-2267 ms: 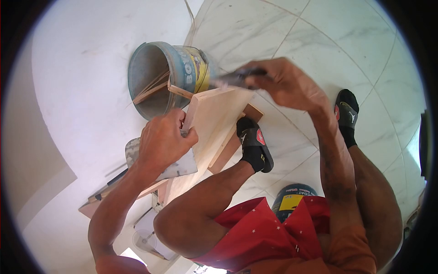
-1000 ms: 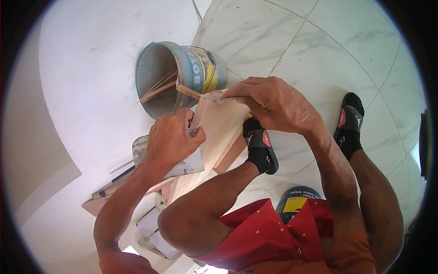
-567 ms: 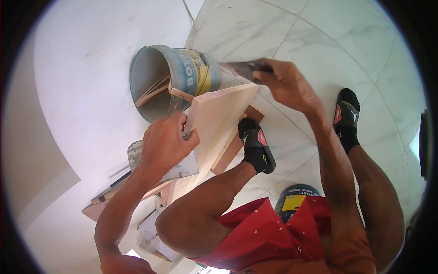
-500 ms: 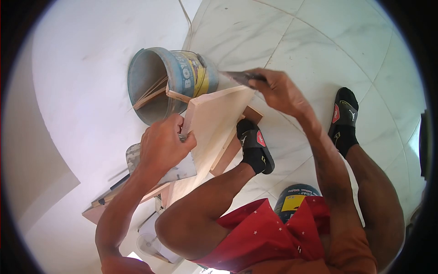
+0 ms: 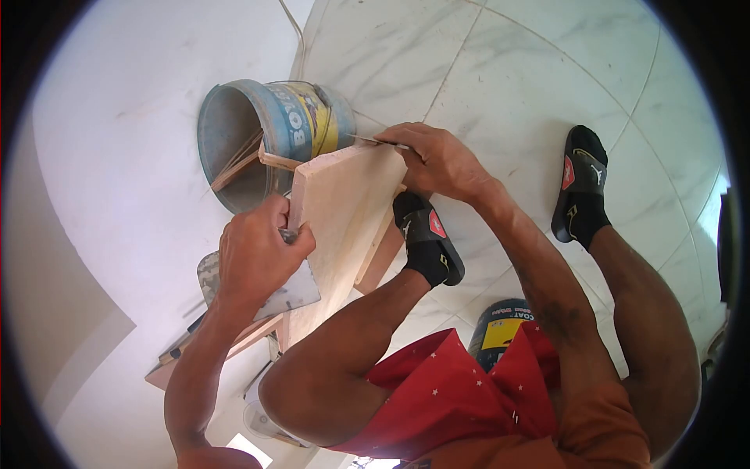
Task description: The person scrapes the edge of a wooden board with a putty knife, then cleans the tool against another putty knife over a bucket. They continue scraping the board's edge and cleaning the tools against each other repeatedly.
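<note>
My left hand (image 5: 262, 246) is closed around a flat metal putty plate (image 5: 293, 295) smeared with grey and white, its knuckles right at the near-left edge of a pale wooden board (image 5: 344, 187). The board leans up at a slant in front of my knee. At its far edge, my right hand (image 5: 441, 160) grips a putty knife (image 5: 384, 142), fingers pressed over it. The thin blade lies along the board's top edge, pointing left; most of the handle is hidden in the palm.
A blue paint bucket (image 5: 295, 129) lies tipped on its side behind the board, thin wooden sticks (image 5: 238, 162) in its mouth. Another paint bucket (image 5: 500, 332) is beneath me. My sandalled feet (image 5: 426, 234) flank the work on the tiled floor (image 5: 508, 102). A white wall rises at left.
My right hand has moved left and inward, bringing the putty knife from beyond the board's far corner onto its top edge. My left hand keeps its grip, and the view has shifted slightly.
</note>
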Motion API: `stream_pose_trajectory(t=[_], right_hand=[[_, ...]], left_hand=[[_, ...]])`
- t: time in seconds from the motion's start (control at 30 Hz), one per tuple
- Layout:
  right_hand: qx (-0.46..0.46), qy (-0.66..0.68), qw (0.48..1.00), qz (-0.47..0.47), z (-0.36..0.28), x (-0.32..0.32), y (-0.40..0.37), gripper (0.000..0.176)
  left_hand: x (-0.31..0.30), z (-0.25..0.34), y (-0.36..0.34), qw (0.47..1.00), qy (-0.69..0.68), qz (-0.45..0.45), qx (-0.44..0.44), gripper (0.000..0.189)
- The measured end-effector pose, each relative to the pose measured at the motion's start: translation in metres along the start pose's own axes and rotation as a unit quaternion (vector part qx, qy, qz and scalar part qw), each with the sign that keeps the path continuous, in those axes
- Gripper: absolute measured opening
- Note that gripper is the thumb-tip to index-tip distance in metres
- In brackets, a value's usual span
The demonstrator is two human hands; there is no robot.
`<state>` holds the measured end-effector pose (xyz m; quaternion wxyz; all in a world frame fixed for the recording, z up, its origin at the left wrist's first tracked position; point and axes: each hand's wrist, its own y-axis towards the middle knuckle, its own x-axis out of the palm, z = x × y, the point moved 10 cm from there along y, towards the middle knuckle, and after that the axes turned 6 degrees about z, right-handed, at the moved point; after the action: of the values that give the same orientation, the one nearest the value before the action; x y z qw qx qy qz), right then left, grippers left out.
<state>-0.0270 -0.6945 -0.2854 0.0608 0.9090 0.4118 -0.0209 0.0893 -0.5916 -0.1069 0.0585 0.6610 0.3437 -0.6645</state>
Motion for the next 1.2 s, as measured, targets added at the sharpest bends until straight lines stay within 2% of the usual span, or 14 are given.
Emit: stream_pose_trajectory(t=[0.1, 0.5, 0.6, 0.7, 0.8, 0.9, 1.03, 1.2], right_hand=[[-0.046, -0.037, 0.998, 0.013, -0.010, 0.004, 0.000, 0.040], [-0.048, 0.008, 0.999, -0.007, -0.029, -0.005, 0.000, 0.044], [-0.065, 0.028, 0.997, -0.018, -0.038, -0.008, 0.003, 0.035], [-0.058, 0.037, 0.996, -0.063, -0.046, -0.013, 0.009, 0.037], [0.038, 0.106, 0.989, -0.095, -0.039, -0.023, 0.020, 0.032], [0.083, 0.050, 0.995, -0.034, -0.006, -0.044, 0.031, 0.030], [-0.018, 0.022, 1.000, -0.011, 0.004, -0.029, 0.015, 0.028], [-0.003, 0.032, 0.999, 0.026, 0.022, -0.006, 0.000, 0.032]], left_hand=[[0.000, 0.000, 0.000, 1.000, -0.003, 0.004, 0.000, 0.024], [0.001, -0.001, 0.000, 1.000, -0.008, 0.011, 0.004, 0.024], [0.000, -0.001, 0.000, 1.000, -0.009, 0.009, 0.001, 0.024], [0.000, 0.000, 0.000, 1.000, -0.002, 0.004, -0.004, 0.025], [0.000, 0.000, 0.001, 1.000, 0.006, 0.001, -0.001, 0.025], [0.000, 0.001, -0.001, 1.000, 0.008, 0.001, 0.003, 0.026], [0.000, 0.000, 0.000, 1.000, 0.009, -0.002, -0.007, 0.026], [0.000, 0.000, -0.001, 1.000, 0.002, 0.010, -0.002, 0.025]])
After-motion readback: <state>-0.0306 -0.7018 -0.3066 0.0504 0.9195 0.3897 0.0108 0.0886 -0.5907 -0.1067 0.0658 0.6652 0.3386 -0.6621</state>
